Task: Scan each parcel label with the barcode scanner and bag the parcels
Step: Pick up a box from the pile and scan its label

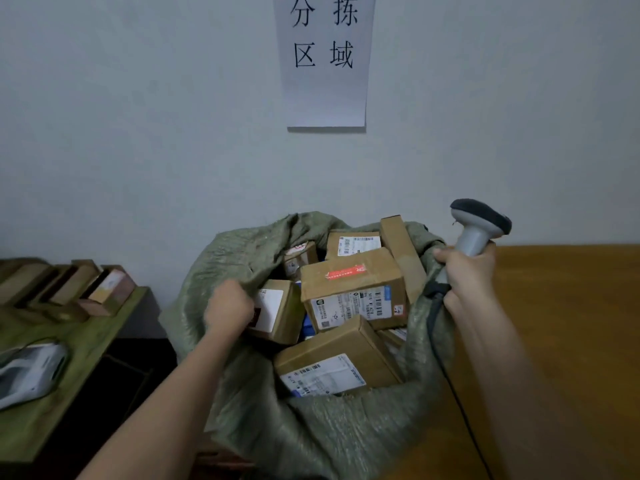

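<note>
A pale, smooth wall (138, 116) backs the scene, with a sheet of paper (323, 60) bearing four black characters hanging above the sack (332, 431). To the right of the sack runs a warm brown wooden table (571, 323); to its left stands a lower green-topped table (69, 368) carrying a row of small brown boxes (86, 289) and a grey-white device (31, 372) (blurred, kind unclear).

The sack is coarse woven green fabric, rumpled and slack, its mouth wide open. Inside lie the parcels (353, 292) — blocky cardboard boxes with white printed labels, one with a red sticker on top.

The left hand (227, 306) grips the sack's left rim, fingers curled tight around the cloth. The right hand (465, 275) holds the sack's right rim, fingers wrapped around the grey handle of the barcode scanner (479, 225) — its dark rounded head points up and away from the sack, and a dark cord (450, 382) trails down from it.
</note>
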`<state>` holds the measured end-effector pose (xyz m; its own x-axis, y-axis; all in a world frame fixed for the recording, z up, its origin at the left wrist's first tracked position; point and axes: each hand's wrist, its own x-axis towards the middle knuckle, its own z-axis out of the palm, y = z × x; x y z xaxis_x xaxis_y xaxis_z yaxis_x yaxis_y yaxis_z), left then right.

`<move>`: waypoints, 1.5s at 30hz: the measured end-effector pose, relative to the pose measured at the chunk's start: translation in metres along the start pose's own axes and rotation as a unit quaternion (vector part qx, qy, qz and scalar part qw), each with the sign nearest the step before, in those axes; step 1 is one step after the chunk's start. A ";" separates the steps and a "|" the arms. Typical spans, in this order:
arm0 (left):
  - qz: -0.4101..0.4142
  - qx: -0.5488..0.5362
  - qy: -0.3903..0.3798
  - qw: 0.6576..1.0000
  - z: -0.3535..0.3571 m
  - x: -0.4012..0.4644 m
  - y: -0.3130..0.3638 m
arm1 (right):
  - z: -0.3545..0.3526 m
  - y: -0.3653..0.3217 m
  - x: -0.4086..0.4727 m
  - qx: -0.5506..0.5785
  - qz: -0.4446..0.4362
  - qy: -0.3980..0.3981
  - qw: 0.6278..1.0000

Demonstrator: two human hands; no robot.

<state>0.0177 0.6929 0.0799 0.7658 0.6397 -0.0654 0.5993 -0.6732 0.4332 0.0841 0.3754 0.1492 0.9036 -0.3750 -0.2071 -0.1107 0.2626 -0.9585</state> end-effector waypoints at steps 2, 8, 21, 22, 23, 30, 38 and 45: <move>-0.018 -0.142 0.057 0.988 -0.014 0.007 -0.004 | 0.013 -0.006 -0.005 0.004 -0.005 -0.009 1.000; -0.072 -0.417 0.215 0.880 -0.128 0.043 0.005 | 0.070 -0.059 -0.022 0.056 -0.066 -0.027 0.996; -0.121 -0.333 0.070 0.932 -0.126 0.078 -0.047 | 0.118 -0.064 -0.019 0.033 -0.042 -0.064 0.997; -0.120 -0.344 0.086 0.927 -0.128 0.081 -0.045 | 0.115 -0.064 -0.014 0.023 -0.020 -0.069 0.997; -0.117 -0.368 0.084 0.919 -0.130 0.082 -0.043 | 0.112 -0.062 -0.011 0.020 0.016 -0.076 0.997; -0.091 -0.396 -0.113 0.907 -0.125 0.080 -0.023 | 0.097 -0.019 -0.006 0.021 0.228 -0.154 0.961; -0.060 -0.151 0.036 0.986 -0.123 0.097 -0.007 | 0.081 0.009 -0.001 -0.101 0.257 -0.203 0.940; -0.008 -0.303 0.043 0.952 -0.141 0.106 0.014 | 0.101 -0.054 0.013 -0.056 0.122 -0.186 0.973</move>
<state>0.0748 0.8032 0.2056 0.7196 0.6943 -0.0135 0.3465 -0.3422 0.8734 0.1434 0.4462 0.2177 0.9299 0.0404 -0.3657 -0.3662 0.1977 -0.9093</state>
